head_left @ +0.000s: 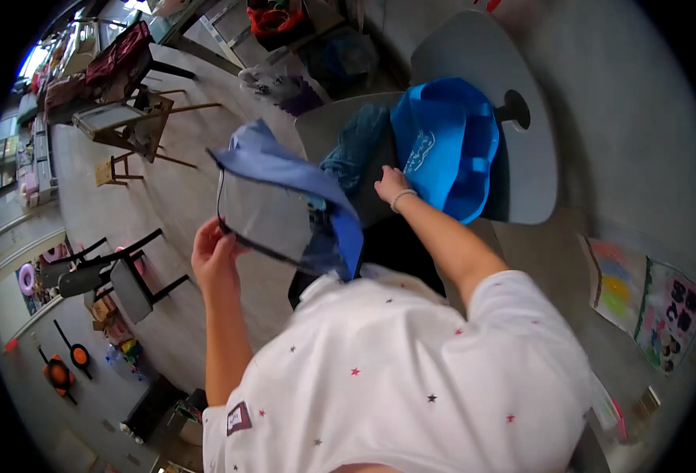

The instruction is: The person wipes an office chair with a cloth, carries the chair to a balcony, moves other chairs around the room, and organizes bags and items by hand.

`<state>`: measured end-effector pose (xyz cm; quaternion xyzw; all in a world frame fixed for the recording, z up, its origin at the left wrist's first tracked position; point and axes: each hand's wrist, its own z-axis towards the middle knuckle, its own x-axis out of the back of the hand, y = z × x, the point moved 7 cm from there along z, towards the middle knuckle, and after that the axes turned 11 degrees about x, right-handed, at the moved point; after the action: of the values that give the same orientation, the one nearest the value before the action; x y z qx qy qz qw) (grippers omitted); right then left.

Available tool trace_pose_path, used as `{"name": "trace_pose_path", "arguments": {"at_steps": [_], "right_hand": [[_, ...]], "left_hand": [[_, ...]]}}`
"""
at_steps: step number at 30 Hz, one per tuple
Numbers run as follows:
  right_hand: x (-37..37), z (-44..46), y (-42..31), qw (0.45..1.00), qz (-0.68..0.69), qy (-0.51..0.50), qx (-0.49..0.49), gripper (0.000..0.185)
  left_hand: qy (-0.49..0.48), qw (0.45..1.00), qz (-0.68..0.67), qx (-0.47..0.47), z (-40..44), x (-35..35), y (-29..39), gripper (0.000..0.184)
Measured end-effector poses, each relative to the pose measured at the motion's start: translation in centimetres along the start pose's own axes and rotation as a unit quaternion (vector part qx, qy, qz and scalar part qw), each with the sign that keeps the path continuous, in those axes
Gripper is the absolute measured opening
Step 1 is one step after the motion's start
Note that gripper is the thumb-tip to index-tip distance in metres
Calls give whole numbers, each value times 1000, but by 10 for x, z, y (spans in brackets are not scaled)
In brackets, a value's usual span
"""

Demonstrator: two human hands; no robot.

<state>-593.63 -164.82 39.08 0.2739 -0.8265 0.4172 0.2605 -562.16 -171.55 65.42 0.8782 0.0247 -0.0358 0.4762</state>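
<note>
My left hand (217, 251) pinches the dark edge of a clear plastic pouch (265, 211), holding it up in front of my lap. A light blue cloth (285, 162) drapes along the pouch's far side and hangs down at its right. My right hand (393, 186), with a bracelet at the wrist, has its fingers curled beside a bright blue tote bag (442, 150); what they hold, if anything, is hidden. On the grey chair (513, 177), a crumpled teal cloth (356, 150) lies left of the tote bag, close to my right hand.
Beyond the chair stand a plastic bag (281, 87) and a box with orange-red things (277, 22). Off to the left are a wooden easel-like stand (131, 126) and a tipped-looking dark chair (131, 284). Colourful sheets (640, 299) hang at right.
</note>
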Motion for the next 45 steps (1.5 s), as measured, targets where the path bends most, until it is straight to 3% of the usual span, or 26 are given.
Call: {"name": "trace_pose_path", "arguments": {"at_steps": [3,4,7,10,14,17,19,20,22,23,24,25,27,29,31,33,36,40,45], "right_hand": [[-66,65,65,982,62,107,-141,47],[-62,69,67,980,47,79,-178,41],[-97,95,115,874,246,271,-320,34],[-78,109,101,975,-11,90,-203,30],[-91,107,102,976,-31,46,-210,26],[-67,79,61,961,112,80,-242,22],[-33,51,22,973,131,169,-80,19],[8,18,-10,945,240,224,-5,11],[115,-56,-79,898,139,354,220,10],[159,-85,-98,897,-18,392,204,19],[188,-105,-102,839,-177,474,201,38],[200,-108,-74,878,-75,465,89,59],[212,-122,-50,858,-252,443,-57,70],[180,-113,12,921,-106,319,-196,74],[134,-100,30,937,-156,166,-265,62],[106,-92,5,935,-198,158,-250,33],[142,-105,-84,908,-225,282,-212,15],[228,-142,-248,864,-264,419,-91,10],[274,-165,-411,840,-195,480,160,17]], "left_hand": [[55,998,23,23,-1,3,-7,27],[73,997,29,22,0,5,-7,28],[100,994,31,38,-1,14,-16,30],[113,992,31,43,0,5,-20,29],[124,990,39,61,7,8,-28,28],[134,988,24,69,8,12,-25,28],[120,990,10,67,7,18,-23,28],[115,991,0,63,7,23,-21,28],[92,993,-24,65,8,33,-15,28],[83,994,-39,59,8,39,-10,27],[74,995,-42,60,9,44,-5,27],[65,995,-46,56,12,48,1,27],[41,996,-58,46,18,57,12,27],[6,997,-68,41,27,69,25,27],[-38,995,-87,35,40,85,35,28],[-84,991,-98,34,49,110,47,28],[-87,991,-95,19,71,163,67,26],[-64,990,-124,20,94,229,98,26],[-40,987,-154,-34,109,274,152,24]]}}
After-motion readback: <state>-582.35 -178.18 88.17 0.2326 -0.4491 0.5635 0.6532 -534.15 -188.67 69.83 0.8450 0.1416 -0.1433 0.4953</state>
